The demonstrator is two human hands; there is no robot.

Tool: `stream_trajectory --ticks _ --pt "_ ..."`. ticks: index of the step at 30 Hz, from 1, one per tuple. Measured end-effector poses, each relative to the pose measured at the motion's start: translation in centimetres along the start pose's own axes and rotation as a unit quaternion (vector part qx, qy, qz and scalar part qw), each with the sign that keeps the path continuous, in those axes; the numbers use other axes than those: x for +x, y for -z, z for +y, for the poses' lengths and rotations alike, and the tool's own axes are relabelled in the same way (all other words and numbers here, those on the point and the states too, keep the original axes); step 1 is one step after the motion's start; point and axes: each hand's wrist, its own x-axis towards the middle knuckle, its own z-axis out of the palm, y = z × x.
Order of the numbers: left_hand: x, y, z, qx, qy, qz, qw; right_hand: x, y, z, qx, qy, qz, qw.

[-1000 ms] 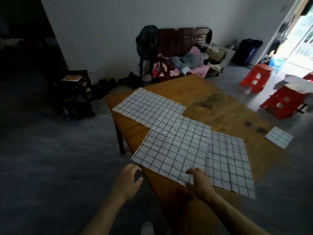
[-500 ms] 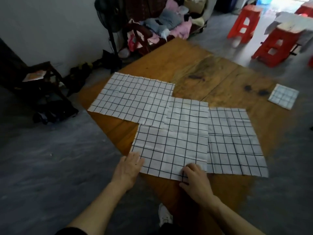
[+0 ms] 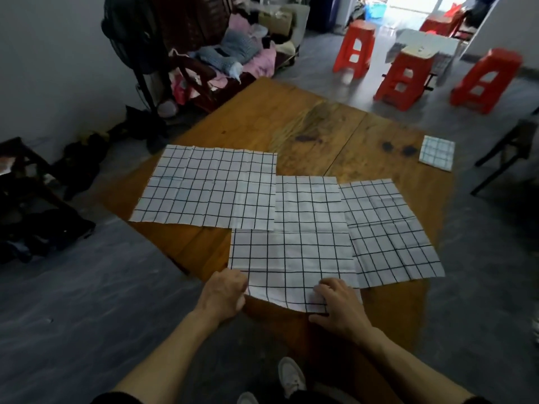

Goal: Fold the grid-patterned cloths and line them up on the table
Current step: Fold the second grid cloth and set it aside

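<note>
Three white cloths with a black grid lie spread and overlapping on the wooden table (image 3: 320, 126). The nearest cloth (image 3: 291, 258) reaches the table's front edge. My left hand (image 3: 226, 293) pinches its near left corner, and my right hand (image 3: 338, 304) pinches its near right corner; the near edge is lifted a little off the wood. A second cloth (image 3: 210, 188) lies to the left and a third cloth (image 3: 388, 228) to the right, both partly under the nearest one. A small folded grid cloth (image 3: 437, 153) sits at the table's far right edge.
Three red plastic stools (image 3: 402, 77) stand on the floor beyond the table. A bench piled with clothes (image 3: 233, 53) and a standing fan (image 3: 131, 33) are at the back left. A dark chair (image 3: 507, 147) is by the right edge. My shoe (image 3: 290, 377) shows below.
Both hands moved onto the nearest cloth's near corners and took hold of them; its near edge now lifts off the table. The view swung downward and closer to the table.
</note>
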Motion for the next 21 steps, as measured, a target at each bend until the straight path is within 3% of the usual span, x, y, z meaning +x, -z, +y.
stream_trajectory --ticks 4,10,17,21 --pt "0.6 2.4 0.3 -0.078 -0.043 0.042 0.995 -0.5 0.5 -2.5 -0.014 -0.011 0.004 1.0" --pt "0.2 5.2 0.3 -0.145 -0.122 0.087 0.978 -2.7 0.3 -3.2 -0.024 -0.06 0.138 0.988" --pt "-0.5 6.6 0.4 -0.111 -0.183 0.132 0.968 -7.2 2.9 -1.3 -0.014 -0.117 0.249 0.961" --pt "-1.3 6.8 1.9 -0.113 -0.196 0.133 0.965 -9.9 3.7 0.3 0.024 -0.104 0.288 0.952"
